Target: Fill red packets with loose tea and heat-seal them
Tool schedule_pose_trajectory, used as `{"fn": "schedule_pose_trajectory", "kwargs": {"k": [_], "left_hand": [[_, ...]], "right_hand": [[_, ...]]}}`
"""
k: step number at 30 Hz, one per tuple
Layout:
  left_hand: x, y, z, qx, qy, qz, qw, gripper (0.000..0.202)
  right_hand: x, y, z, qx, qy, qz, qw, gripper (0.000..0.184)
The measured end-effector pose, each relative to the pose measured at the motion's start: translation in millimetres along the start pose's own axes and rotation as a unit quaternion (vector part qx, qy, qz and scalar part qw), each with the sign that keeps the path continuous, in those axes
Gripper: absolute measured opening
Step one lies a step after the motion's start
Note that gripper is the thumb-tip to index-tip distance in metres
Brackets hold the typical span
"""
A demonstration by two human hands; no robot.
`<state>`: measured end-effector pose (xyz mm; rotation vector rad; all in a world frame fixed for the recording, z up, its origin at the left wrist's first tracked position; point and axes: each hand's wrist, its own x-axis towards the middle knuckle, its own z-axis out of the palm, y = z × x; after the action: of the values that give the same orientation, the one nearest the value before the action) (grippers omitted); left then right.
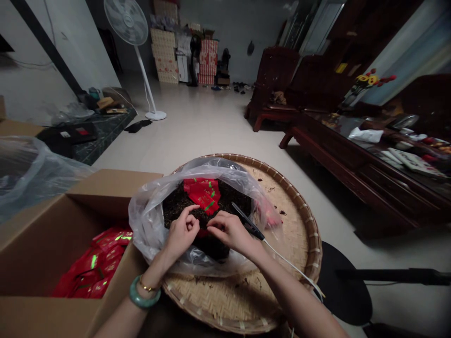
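My left hand (183,230) is over an open clear plastic bag (148,213) of dark, dry shreds like tea leaves (232,192). Its fingers are curled, the index reaching forward. Facing it, my right hand (230,231) is closed in a pinch. A dark reddish strip (203,232) shows below and between the hands; whether either one grips it is unclear. Several red packets (202,191) with green marks lie on the shreds just beyond my fingers. A slim black tool like a hair straightener (246,221), with a white cord, rests beside my right hand.
The bag stands on a round woven bamboo tray (296,206) with scattered shreds. At left, an open cardboard box (105,180) holds more red packets (100,260). A black round base (347,286) is on the floor at right, below a dark wooden table (338,159). A white fan (144,75) stands farther back.
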<state>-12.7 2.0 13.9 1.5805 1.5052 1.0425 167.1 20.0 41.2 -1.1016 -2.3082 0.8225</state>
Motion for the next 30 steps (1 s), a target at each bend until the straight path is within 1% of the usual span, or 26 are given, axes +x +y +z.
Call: {"fn": "schedule_pose_trajectory", "kwargs": {"k": [3, 4, 6, 7, 9, 10, 11, 12, 13, 15, 16, 17, 18, 19, 21, 24, 27, 28, 30], "left_hand": [[-0.2, -1.4, 1.6, -0.014, 0.0, -0.009, 1.0, 0.042], [0.1, -2.2, 2.1, -0.016, 0.0, -0.01, 1.0, 0.041], [1.6, -4.8, 1.7, -0.001, 0.013, 0.002, 1.0, 0.042], [2.8, -6.6, 0.2, 0.014, 0.024, 0.014, 1.0, 0.045], [5.7, -11.1, -5.2, 0.042, 0.026, 0.043, 0.998, 0.064], [7.1, -13.4, -8.6, 0.048, 0.005, 0.052, 0.997, 0.076], [8.2, -15.6, -11.7, 0.048, -0.032, 0.054, 0.997, 0.084], [8.9, -17.3, -14.1, 0.043, -0.076, 0.049, 0.995, 0.085], [9.3, -18.5, -15.5, 0.039, -0.118, 0.039, 0.991, 0.078], [8.6, -18.8, -14.3, 0.036, -0.181, 0.017, 0.983, 0.05], [7.8, -18.0, -12.1, 0.038, -0.196, 0.009, 0.98, 0.038], [6.7, -16.8, -9.3, 0.039, -0.204, 0.006, 0.978, 0.029], [5.5, -15.3, -6.2, 0.039, -0.208, 0.006, 0.977, 0.024], [4.3, -13.6, -3.3, 0.039, -0.21, 0.01, 0.977, 0.022], [2.3, -10.6, 0.8, 0.039, -0.216, 0.017, 0.976, 0.019], [0.9, -8.3, 1.7, 0.038, -0.236, 0.011, 0.971, 0.016], [1.1, -9.3, 0.1, 0.04, -0.247, 0.008, 0.968, 0.014], [1.2, -10.2, 0.1, 0.044, -0.243, 0.013, 0.969, 0.014], [1.2, -12.0, 1.9, 0.054, -0.223, 0.032, 0.973, 0.013]], "right_hand": [[-2.3, -3.5, 2.6, -0.057, -0.03, -0.012, 0.998, 0.022], [-2.4, -3.6, 4.6, -0.08, -0.042, -0.011, 0.996, 0.021], [-1.0, -1.5, 8.6, -0.101, -0.05, -0.002, 0.994, 0.013], [0.1, 0.5, 9.6, -0.094, -0.044, 0.0, 0.995, 0.012], [2.0, 4.7, 8.2, -0.06, -0.021, -0.011, 0.998, 0.012], [2.3, 6.2, 5.5, -0.04, -0.012, -0.022, 0.999, 0.011], [2.0, 6.7, 1.7, -0.022, -0.007, -0.035, 0.999, 0.011], [1.2, 6.4, -2.8, -0.006, -0.006, -0.046, 0.999, 0.011], [-0.1, 5.2, -7.6, 0.006, -0.008, -0.055, 0.998, 0.011], [-3.0, 1.2, -16.0, 0.02, -0.018, -0.064, 0.998, 0.008], [-4.1, -0.7, -18.7, 0.022, -0.022, -0.062, 0.998, 0.01], [-4.7, -2.1, -20.0, 0.022, -0.023, -0.056, 0.998, 0.016], [-4.6, -2.5, -19.7, 0.021, -0.022, -0.047, 0.998, 0.021], [-3.8, -1.9, -18.0, 0.023, -0.013, -0.034, 0.999, 0.022], [-0.9, 2.6, -11.6, 0.045, 0.025, -0.005, 0.999, 0.012], [3.5, 12.6, -0.3, 0.129, 0.09, 0.017, 0.987, 0.02], [3.9, 17.3, 6.4, 0.185, 0.125, 0.003, 0.975, 0.019], [2.9, 16.5, 7.3, 0.181, 0.14, -0.007, 0.973, 0.019], [0.0, 11.5, 7.9, 0.139, 0.17, -0.044, 0.975, 0.015]]}}
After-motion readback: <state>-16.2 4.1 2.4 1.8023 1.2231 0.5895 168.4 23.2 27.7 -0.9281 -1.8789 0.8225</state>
